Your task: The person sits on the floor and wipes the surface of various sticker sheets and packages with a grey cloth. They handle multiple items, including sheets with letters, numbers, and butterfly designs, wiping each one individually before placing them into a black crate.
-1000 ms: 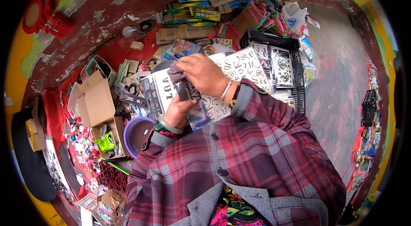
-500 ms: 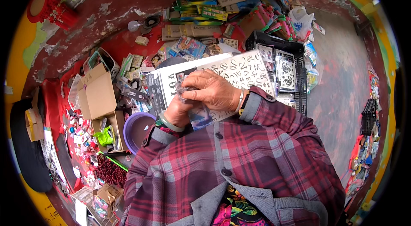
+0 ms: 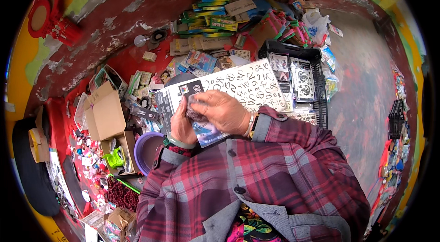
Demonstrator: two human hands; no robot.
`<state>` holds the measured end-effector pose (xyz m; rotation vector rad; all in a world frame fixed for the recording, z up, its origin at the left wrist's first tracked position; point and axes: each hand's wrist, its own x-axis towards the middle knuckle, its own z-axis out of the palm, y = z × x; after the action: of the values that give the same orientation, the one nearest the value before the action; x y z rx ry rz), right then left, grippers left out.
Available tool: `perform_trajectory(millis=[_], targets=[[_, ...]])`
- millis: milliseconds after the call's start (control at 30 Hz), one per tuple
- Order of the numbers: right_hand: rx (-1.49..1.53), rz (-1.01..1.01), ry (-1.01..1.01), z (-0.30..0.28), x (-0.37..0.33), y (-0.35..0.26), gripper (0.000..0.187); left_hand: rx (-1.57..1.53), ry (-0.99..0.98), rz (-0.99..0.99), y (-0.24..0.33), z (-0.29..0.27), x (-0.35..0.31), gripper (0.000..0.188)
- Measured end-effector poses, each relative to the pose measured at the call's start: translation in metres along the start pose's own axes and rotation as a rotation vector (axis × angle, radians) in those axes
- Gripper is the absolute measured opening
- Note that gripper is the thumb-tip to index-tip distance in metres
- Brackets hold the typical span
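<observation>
A crumpled grey-brown cloth (image 3: pixel 196 109) is gripped in the curled fingers of my right hand (image 3: pixel 224 111). It rests against the inner side of my left hand (image 3: pixel 181 125), whose fingers are stretched upward and partly hidden by the cloth. Beneath both hands lies a white sheet (image 3: pixel 243 81) covered with black lettering, slanting across the front of my body. A dark strip runs down its left part, and a blue picture (image 3: pixel 206 133) shows below my right hand. Dark printed packaging (image 3: pixel 162 110) pokes out at the sheet's left edge.
To the right stands a black crate (image 3: pixel 322 86) with packaged black-and-white sheets. A purple basin (image 3: pixel 147 143) and an open cardboard box (image 3: pixel 106 113) are on the left. Bright boxes (image 3: pixel 213 13) are piled at the wall. Small goods litter the red floor covering.
My hands have come slightly apart and lower, and the cloth now shows more between them. The left fingers have straightened upward. More of the sheet's dark strip and blue picture is visible.
</observation>
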<state>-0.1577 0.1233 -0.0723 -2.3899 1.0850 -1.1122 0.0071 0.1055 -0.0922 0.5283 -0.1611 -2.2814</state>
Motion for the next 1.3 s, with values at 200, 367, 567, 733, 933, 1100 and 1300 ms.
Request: perform_trajectory(millis=[200,367,567,733,933,1100,1300], targets=[[-0.291,0.051,-0.038,-0.012,-0.023,0.022,0.038,0.115,0.045,0.027,-0.001,0.011,-0.003,0.043],[-0.504,0.328,-0.052,-0.052,-0.043,0.056,0.04,0.18,0.039,0.073,0.005,0.006,-0.012,0.044],[-0.637,0.543,0.046,-0.096,-0.091,0.099,0.032,0.188,0.0,0.084,0.01,0.01,-0.014,0.045],[0.264,1.052,0.498,-0.149,-0.11,0.104,0.026,0.198,0.063,0.15,0.016,-0.001,-0.016,0.043],[0.963,0.52,0.79,-0.203,-0.108,0.085,0.032,0.081,-0.006,0.205,0.027,-0.002,-0.02,0.039],[1.146,0.491,0.772,-0.21,-0.078,0.07,0.03,0.124,-0.01,0.261,0.031,0.008,-0.023,0.037],[1.298,0.424,0.691,-0.185,-0.012,0.044,0.03,0.462,0.119,0.328,0.041,0.042,-0.028,0.039]])
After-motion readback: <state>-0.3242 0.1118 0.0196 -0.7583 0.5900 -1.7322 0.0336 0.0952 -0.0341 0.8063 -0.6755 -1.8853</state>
